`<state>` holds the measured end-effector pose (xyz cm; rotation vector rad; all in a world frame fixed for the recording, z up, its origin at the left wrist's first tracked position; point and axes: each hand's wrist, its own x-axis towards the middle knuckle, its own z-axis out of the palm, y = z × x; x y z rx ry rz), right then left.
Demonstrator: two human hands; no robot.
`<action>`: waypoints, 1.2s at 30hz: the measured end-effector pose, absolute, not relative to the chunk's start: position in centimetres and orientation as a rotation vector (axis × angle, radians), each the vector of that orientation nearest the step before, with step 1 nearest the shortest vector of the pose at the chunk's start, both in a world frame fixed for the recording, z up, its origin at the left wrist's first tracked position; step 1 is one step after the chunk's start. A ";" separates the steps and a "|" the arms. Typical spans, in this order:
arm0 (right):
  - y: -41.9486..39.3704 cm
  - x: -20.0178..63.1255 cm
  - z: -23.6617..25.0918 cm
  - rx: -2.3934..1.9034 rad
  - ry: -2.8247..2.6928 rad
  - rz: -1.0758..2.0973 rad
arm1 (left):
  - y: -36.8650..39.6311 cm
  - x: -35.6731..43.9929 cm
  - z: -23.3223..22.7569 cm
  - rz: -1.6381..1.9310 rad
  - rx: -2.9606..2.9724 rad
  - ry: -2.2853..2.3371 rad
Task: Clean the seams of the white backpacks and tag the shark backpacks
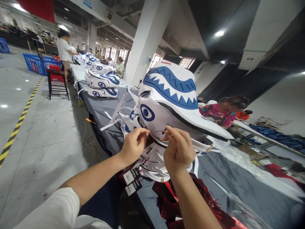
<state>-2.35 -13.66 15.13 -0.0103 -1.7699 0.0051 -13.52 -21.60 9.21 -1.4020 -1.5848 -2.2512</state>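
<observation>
Both hands are raised in front of a white shark-face hat [166, 95] that sits on top of a stack of similar hats at the near end of a long desk [105, 111] covered in grey cloth. The hat is printed with a blue eye and a blue mouth with white zigzag teeth, and its wide brim juts out to the right. The left hand [133, 144] has thumb and forefinger pinched together on one end of a thin red thread [156, 131], and the right hand [178, 149] pinches the other end just under the hat's lower edge; the thread runs nearly level between them, with the hands a short way apart. Below the hands, black and white hang tags [132, 181] dangle from the stack, and a heap of shiny red material [176, 197] lies on the desk against the person's right forearm. White straps [116, 113] trail from the stack to the left across the cloth. Farther along the desk stands another pile of shark hats [101, 81]. A person in a white shirt [64, 51] stands beyond it near a black stool [57, 82], and another person in a pink top [222, 113] leans over the desk to the right.
</observation>
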 end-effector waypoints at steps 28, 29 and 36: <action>-12.0 -0.2 17.9 -0.082 -2.269 0.503 | -20.6 -15.3 12.1 -2.710 -1.910 -1.523; -11.8 -0.1 18.1 -0.083 -2.306 0.487 | -20.7 -15.4 12.0 -2.616 -1.914 -1.524; -11.2 0.1 18.5 -0.131 -2.470 0.274 | -20.6 -16.0 12.0 -2.075 -1.978 -1.469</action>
